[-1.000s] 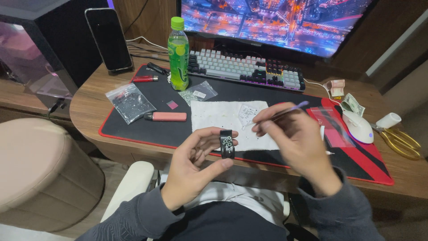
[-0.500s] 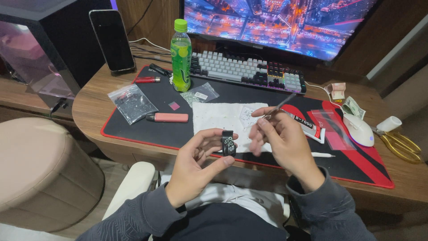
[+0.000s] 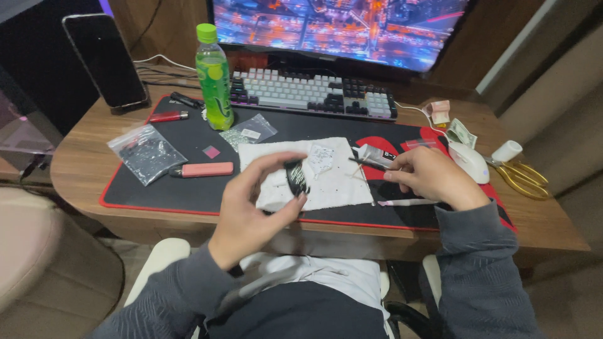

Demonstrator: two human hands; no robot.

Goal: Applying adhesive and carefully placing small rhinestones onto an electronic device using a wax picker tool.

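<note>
The left hand is raised over the near edge of the table, pinching a small black part between thumb and fingertips, just in front of a white cloth spread on the black, red-edged desk mat. The right hand rests to the right of the cloth, its fingers closed around a thin dark stick-like tool whose tip lies over the cloth's right edge; what kind of tool it is cannot be told. A white pen-like stick lies on the mat just near this hand. Left on the mat are a pink bar-shaped object and a clear bag of small dark bits. Farther off stand a green bottle, a keyboard and a monitor. A white mouse and gold scissors lie at the right.
</note>
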